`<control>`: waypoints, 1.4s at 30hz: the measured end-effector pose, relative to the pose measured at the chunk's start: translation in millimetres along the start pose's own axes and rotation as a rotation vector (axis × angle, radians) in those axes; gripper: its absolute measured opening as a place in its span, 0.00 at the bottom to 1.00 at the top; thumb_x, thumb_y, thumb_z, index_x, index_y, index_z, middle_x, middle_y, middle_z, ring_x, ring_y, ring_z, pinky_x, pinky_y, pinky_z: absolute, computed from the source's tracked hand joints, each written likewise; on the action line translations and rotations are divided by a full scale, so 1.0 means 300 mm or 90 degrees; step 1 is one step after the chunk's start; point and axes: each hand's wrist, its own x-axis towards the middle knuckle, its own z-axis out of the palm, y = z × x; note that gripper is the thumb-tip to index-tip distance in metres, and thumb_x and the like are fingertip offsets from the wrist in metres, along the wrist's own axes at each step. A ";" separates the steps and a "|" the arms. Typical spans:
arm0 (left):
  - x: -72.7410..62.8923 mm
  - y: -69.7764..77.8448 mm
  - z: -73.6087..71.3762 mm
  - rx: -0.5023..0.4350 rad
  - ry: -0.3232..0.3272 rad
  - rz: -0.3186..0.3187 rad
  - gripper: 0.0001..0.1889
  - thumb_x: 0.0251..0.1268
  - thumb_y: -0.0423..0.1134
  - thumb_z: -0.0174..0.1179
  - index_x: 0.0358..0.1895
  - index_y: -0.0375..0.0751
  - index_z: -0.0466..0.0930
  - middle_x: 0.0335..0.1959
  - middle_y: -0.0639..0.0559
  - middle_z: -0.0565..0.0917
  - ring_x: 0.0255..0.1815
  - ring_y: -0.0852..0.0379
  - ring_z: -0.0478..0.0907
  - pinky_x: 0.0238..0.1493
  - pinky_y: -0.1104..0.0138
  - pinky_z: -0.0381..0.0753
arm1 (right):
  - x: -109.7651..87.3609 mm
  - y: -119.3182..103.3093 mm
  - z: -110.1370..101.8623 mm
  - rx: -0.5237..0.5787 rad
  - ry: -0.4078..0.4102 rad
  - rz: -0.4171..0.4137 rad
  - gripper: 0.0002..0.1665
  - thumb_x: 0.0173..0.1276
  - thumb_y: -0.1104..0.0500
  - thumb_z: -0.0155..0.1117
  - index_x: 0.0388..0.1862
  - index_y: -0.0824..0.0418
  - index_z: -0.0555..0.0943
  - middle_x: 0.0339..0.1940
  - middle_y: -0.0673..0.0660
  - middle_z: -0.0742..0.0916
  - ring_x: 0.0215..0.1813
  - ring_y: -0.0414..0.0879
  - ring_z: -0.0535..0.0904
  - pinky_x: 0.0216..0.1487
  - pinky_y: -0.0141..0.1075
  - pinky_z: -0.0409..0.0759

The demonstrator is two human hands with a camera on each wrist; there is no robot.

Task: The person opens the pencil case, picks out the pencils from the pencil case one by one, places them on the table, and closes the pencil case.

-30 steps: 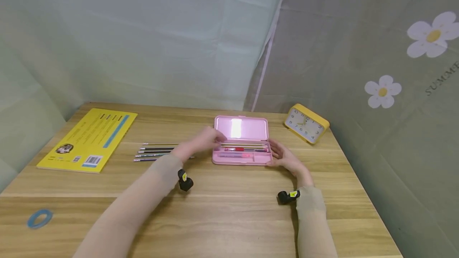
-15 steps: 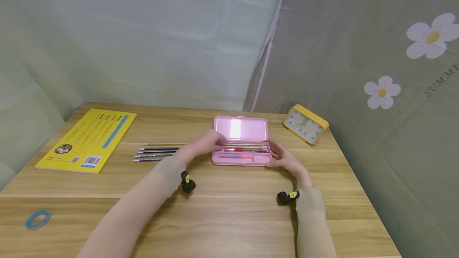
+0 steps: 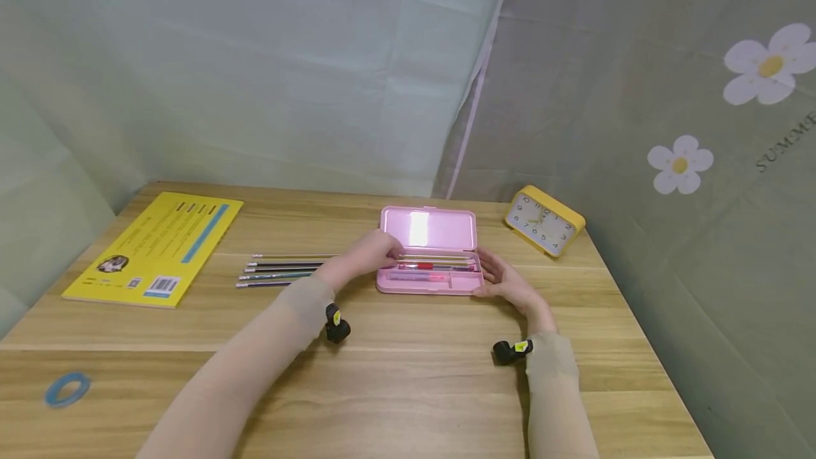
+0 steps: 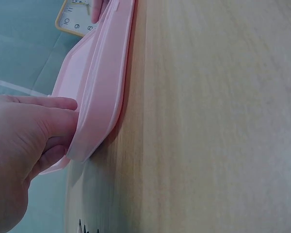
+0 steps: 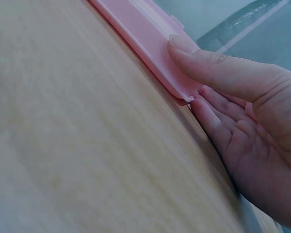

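Note:
A pink pencil case (image 3: pixel 414 288) lies with its lid (image 3: pixel 446 227) raised at the back of the table. Pencils (image 3: pixel 440 258), a red pen (image 3: pixel 423 266) and a pink-tipped pen (image 3: pixel 417 277) lie in its compartments. My left hand (image 3: pixel 368 252) reaches over the case's left end, fingers bent down inside by the pencils. Its fingertips are hidden behind the wall in the left wrist view, so whether they pinch anything does not show. My right hand (image 3: pixel 510 283) holds the case's right end, thumb (image 5: pixel 186 53) against the front wall and fingers around the end.
Several loose pencils (image 3: pixel 280 275) lie left of the case, partly behind my left forearm. A yellow book (image 3: pixel 153 246) is at the far left, a blue ring (image 3: pixel 67 390) at the front left. The yellow clock (image 3: pixel 545 222) stands at the back right.
My left hand has moved slightly right and settled over the case's left end, where it now stays. The right hand and the case have kept their place.

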 end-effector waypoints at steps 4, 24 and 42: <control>0.003 0.001 0.006 -0.001 0.003 -0.003 0.12 0.62 0.32 0.65 0.48 0.38 0.86 0.44 0.46 0.88 0.46 0.52 0.84 0.54 0.60 0.83 | 0.000 0.003 0.000 0.002 0.001 0.001 0.59 0.57 0.71 0.70 0.79 0.68 0.43 0.79 0.70 0.53 0.78 0.65 0.52 0.76 0.47 0.57; 0.002 0.003 0.015 -0.008 0.031 -0.009 0.10 0.64 0.30 0.63 0.47 0.36 0.86 0.44 0.44 0.88 0.46 0.51 0.84 0.54 0.59 0.83 | 0.000 -0.003 0.006 0.013 0.007 0.001 0.59 0.56 0.71 0.71 0.79 0.67 0.45 0.80 0.68 0.53 0.79 0.64 0.52 0.76 0.46 0.56; -0.017 0.033 -0.011 -0.009 0.053 -0.025 0.15 0.62 0.31 0.65 0.51 0.33 0.83 0.44 0.42 0.88 0.46 0.50 0.85 0.51 0.61 0.85 | 0.002 0.006 0.002 0.014 0.000 -0.005 0.59 0.57 0.71 0.71 0.79 0.67 0.44 0.79 0.69 0.54 0.78 0.64 0.52 0.76 0.45 0.57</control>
